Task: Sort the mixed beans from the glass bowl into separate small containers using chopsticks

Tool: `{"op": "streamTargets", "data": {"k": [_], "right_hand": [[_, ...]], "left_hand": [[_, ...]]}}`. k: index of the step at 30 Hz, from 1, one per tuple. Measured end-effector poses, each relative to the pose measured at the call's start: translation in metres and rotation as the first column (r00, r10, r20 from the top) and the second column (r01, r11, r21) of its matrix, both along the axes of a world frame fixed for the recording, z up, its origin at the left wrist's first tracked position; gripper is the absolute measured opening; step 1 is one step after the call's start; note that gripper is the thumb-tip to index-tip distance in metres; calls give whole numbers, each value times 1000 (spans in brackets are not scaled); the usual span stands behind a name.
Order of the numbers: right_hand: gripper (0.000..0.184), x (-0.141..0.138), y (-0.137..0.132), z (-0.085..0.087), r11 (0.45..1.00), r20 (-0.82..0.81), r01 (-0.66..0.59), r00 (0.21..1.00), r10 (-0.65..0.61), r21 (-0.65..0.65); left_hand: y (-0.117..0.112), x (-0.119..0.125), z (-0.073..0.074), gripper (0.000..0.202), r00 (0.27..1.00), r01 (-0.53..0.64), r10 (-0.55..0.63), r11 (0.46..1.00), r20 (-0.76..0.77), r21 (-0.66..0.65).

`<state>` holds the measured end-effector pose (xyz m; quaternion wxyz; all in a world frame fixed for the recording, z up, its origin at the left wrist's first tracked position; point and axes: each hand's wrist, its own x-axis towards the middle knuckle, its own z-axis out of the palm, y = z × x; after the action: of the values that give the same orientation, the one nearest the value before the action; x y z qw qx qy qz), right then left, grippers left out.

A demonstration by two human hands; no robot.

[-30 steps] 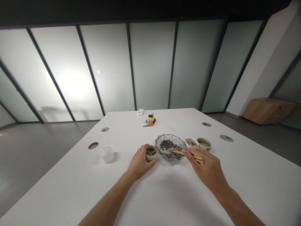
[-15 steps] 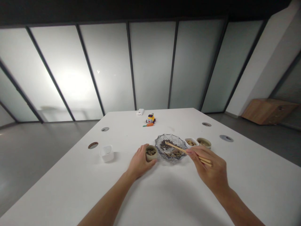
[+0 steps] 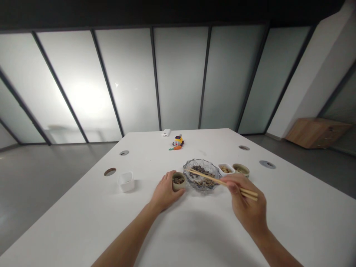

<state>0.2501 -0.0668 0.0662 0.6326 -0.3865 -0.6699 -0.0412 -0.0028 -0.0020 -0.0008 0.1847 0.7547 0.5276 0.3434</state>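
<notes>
My left hand [image 3: 166, 191] is wrapped round a small pale green cup [image 3: 178, 186] standing on the table, with dark seed-like bits inside. Just right of it sits a scalloped clear glass bowl [image 3: 204, 188], holding dark seeds in one part and lighter brown, striped ones in another. Wooden chopsticks [image 3: 211, 179] are gripped in my right hand [image 3: 246, 200]. Their tips lie over the left part of the glass bowl; whether they pinch anything is too small to tell. Behind my right hand are a white dish [image 3: 226, 165] of yellowish pieces and a second green cup [image 3: 241, 165].
On the white table [image 3: 91, 222], a white plastic tub [image 3: 126, 182] stands to the left. Farther back are a yellow toy vehicle [image 3: 178, 140], an orange toy carrot [image 3: 175, 148] and a white box-shaped device [image 3: 166, 132]. Round cable holes [image 3: 110, 171] lie near both side edges.
The chopsticks' tips have shifted left, from over the dark seeds to near the glass bowl's left rim, closer to the held cup. My left hand and cup stay in place.
</notes>
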Motion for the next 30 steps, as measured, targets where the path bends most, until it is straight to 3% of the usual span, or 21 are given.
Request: {"op": "streamTargets", "data": {"k": [5,10,25,30], "right_hand": [[17,25,15,-3,992,145,120,982,-123,31],[19,26,20,-13,994,249,102,964,-89,-39],[19,26,21,-12,996,307,56,951,-34,-63],[20,25,21,-12,995,286,86,956,-67,-53]], "left_hand": [[0,0,0,63,1000,10,-10,1000,-1,-6],[1,0,-2,61,1000,19,-20,1000,6,18],[1,0,-2,62,1000,16,-16,1000,-3,6],[1,0,-2,62,1000,13,-13,1000,-3,0]]}}
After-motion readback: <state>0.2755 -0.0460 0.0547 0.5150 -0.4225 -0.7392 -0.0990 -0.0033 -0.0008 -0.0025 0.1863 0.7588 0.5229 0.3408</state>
